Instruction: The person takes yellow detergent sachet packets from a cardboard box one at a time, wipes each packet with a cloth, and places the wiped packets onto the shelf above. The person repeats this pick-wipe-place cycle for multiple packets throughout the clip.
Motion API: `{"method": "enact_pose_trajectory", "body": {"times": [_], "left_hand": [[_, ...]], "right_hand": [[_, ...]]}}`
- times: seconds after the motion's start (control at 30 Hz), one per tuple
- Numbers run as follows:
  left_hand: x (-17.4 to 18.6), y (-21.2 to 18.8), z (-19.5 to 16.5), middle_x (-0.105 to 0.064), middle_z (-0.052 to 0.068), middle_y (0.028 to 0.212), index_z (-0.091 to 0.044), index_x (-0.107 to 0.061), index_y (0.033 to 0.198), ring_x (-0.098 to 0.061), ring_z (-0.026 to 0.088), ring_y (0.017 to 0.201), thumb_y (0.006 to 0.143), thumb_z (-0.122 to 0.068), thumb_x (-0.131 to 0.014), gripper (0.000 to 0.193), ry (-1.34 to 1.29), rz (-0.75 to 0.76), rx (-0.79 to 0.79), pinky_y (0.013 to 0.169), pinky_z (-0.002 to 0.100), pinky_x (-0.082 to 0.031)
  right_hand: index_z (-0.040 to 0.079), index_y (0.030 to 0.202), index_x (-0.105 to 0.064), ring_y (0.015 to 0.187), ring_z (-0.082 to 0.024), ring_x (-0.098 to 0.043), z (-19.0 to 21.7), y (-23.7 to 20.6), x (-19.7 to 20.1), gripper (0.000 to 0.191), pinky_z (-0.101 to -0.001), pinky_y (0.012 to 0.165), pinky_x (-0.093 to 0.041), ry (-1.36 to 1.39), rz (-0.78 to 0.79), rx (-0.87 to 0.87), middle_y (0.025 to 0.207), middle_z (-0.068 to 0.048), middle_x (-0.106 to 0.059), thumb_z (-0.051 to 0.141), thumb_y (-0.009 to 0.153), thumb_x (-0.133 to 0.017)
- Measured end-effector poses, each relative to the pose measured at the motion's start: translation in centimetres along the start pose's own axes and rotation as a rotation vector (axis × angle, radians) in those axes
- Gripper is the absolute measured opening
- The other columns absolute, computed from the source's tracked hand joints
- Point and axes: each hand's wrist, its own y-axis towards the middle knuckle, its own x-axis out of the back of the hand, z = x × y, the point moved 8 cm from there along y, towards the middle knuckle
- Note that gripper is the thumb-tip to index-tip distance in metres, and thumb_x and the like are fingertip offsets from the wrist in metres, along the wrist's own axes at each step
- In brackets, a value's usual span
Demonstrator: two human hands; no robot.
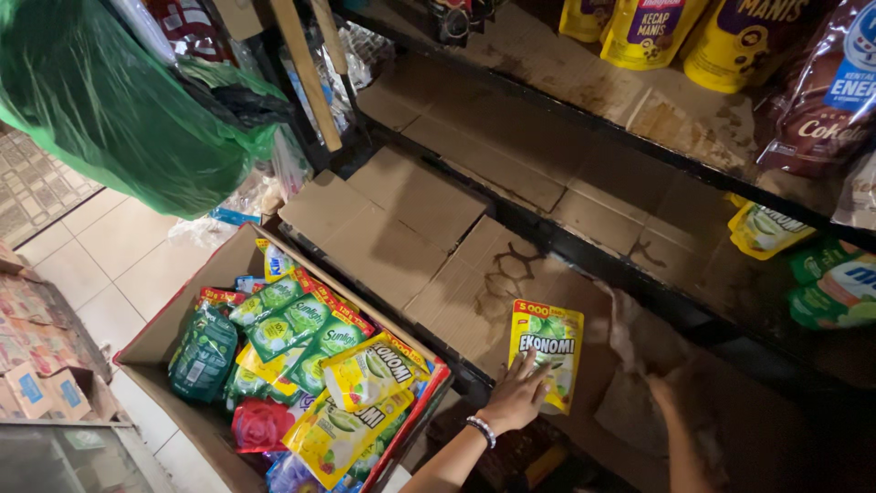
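Observation:
My left hand (516,396), with a beaded bracelet on the wrist, rests its spread fingers on the lower edge of a yellow soap pouch (546,351) that lies flat on the cardboard-lined bottom shelf (392,228). My right hand (664,394) reaches into the dark corner of that same shelf, beside a crumpled whitish plastic piece (634,333); its fingers are too dim to make out. An open cardboard box (151,351) at the lower left is full of several yellow and green pouches (319,365).
A big green plastic bag (109,100) hangs at upper left. The upper shelves carry yellow pouches (652,32), a brown packet (821,91) and green pouches (835,288). Tiled floor (109,265) lies left of the box, with small cartons (36,365) at the far left.

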Motion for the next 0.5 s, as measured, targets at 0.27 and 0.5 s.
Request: {"method": "enact_pose_trajectory", "body": {"times": [0.27, 0.5], "left_hand": [[2.6, -0.9, -2.3, -0.007, 0.014, 0.172, -0.022, -0.035, 0.158, -0.006, 0.040, 0.156, 0.102, -0.049, -0.049, 0.063, 0.033, 0.098, -0.042, 0.122, 0.064, -0.006], [1.4, -1.1, -3.0, -0.021, 0.016, 0.171, -0.012, -0.046, 0.155, -0.010, 0.041, 0.159, 0.081, -0.027, -0.079, 0.082, 0.217, 0.028, -0.252, 0.127, 0.060, -0.009]], "right_hand": [[0.001, 0.136, -0.065, 0.106, -0.039, -0.070, 0.3, -0.6, 0.6, 0.052, -0.0523, 0.090, -0.053, -0.071, -0.065, 0.015, 0.122, -0.023, -0.071, 0.031, 0.094, -0.075], [0.003, 0.117, -0.069, 0.087, -0.027, -0.073, 4.4, -2.0, 4.2, 0.028, -0.0395, 0.079, -0.058, 0.242, -0.212, 0.392, 0.101, -0.014, -0.075, 0.022, 0.097, -0.074]]}}
